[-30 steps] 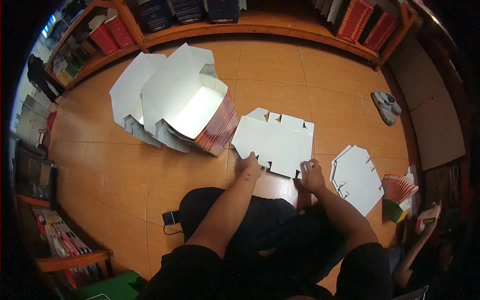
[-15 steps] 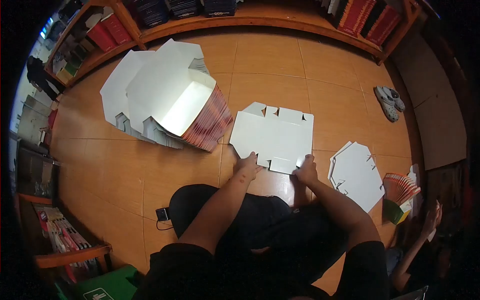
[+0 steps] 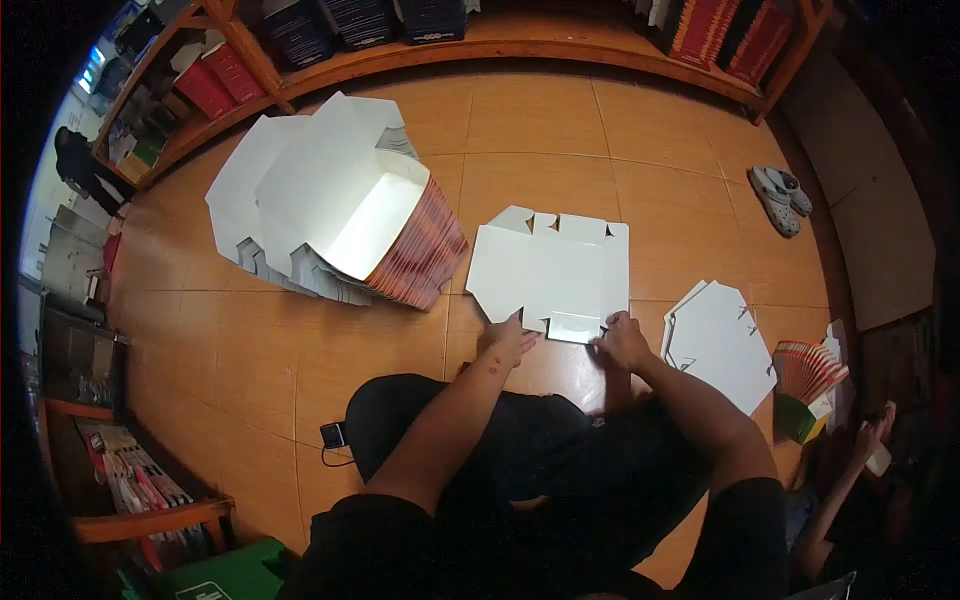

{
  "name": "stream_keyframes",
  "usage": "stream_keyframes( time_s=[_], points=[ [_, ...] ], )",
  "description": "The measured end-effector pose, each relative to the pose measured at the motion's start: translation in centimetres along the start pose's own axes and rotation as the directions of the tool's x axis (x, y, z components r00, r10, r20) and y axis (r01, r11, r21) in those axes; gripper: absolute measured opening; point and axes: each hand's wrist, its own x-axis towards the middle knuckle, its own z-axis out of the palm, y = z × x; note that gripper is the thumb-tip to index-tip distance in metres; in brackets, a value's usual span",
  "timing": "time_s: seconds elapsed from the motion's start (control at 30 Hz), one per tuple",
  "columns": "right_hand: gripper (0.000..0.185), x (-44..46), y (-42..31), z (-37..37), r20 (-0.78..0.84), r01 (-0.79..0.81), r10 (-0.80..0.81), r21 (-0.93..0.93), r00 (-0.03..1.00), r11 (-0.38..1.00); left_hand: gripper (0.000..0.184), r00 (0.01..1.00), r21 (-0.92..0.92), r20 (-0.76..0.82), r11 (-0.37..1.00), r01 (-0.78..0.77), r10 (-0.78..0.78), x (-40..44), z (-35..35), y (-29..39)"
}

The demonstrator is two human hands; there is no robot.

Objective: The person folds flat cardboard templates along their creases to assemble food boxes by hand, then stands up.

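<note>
A white die-cut cardboard box blank [image 3: 560, 268] lies flat on the tiled floor in front of my crossed legs. My left hand [image 3: 510, 341] holds its near left edge, thumb on top and fingers reaching below the edge. At the near right corner, my right hand [image 3: 623, 342] pinches the blank with bent fingers. The near flap [image 3: 575, 328] between the hands shines brightly and seems slightly raised along its crease. Left of the blank stands a large nested stack of white cartons [image 3: 340, 200] with reddish patterned outsides.
More white blanks [image 3: 720, 345] lie to the right, beside a fanned orange-edged stack [image 3: 808, 368]. Grey clogs [image 3: 778, 200] rest farther back. A wooden shelf [image 3: 530, 55] spans the far side. Another person's hand [image 3: 875, 435] shows at right. A small black device [image 3: 333, 435] lies by my knee.
My right hand's fingers have curled more at the near right corner. The near flap looks brighter and slightly lifted. The whole view has shifted a little.
</note>
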Motion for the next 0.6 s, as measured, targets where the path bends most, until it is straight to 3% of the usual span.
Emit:
stream_keyframes(
  time_s=[0.03,0.07,0.1,0.13,0.17,0.23,0.37,0.5,0.57,0.6],
  points=[
    [0.058,-0.6,0.1,-0.7,0.04,0.162,-0.161,-0.018,0.986,0.987,0.033,0.999,-0.032,-0.037,0.999,-0.008,0.007,0.8,-0.2,-0.1],
    [0.058,-0.8,0.1,-1.5,0.045,0.166,-0.165,-0.024,0.985,0.986,0.032,0.997,-0.063,-0.072,0.998,-0.017,0.012,0.7,-0.1,0.1],
    [0.057,-1.0,0.2,-2.4,0.105,0.211,-0.195,-0.174,0.975,0.962,0.032,0.997,-0.07,-0.072,0.997,-0.014,0.009,0.5,0.0,0.2],
    [0.056,-1.1,0.1,-3.1,0.165,0.257,-0.214,-0.317,0.963,0.913,0.03,0.999,-0.073,-0.028,0.997,-0.021,0.019,0.4,0.1,0.3],
    [0.056,-1.3,-0.2,-3.5,0.168,0.255,-0.21,-0.322,0.963,0.912,0.029,1.0,-0.075,0.015,0.997,-0.026,0.028,0.4,0.3,0.3],
    [0.053,-1.4,-1.0,-3.7,-0.072,0.376,-0.535,-0.631,0.842,0.678,0.029,1.0,-0.061,0.023,0.998,-0.011,0.012,1.2,0.3,0.4],
    [0.036,0.3,-0.7,-3.1,0.016,0.567,-0.663,-0.535,0.748,0.627,0.03,0.998,0.02,0.056,1.0,0.0,-0.001,-0.3,0.4,1.0],
    [0.028,1.5,0.5,-1.9,0.045,0.556,-0.59,-0.399,0.806,0.729,0.035,0.998,0.021,0.067,1.0,0.011,-0.013,-0.9,-0.1,0.9],
    [0.025,1.8,1.2,-2.1,0.054,0.543,-0.577,-0.418,0.815,0.728,0.041,0.996,0.405,0.091,0.914,-0.021,-0.018,-2.0,-1.4,0.9],
    [0.025,1.8,1.4,-2.1,0.058,0.538,-0.57,-0.419,0.82,0.731,0.041,0.995,0.407,0.094,0.914,-0.014,-0.027,-2.4,-1.3,0.8]
  ],
)
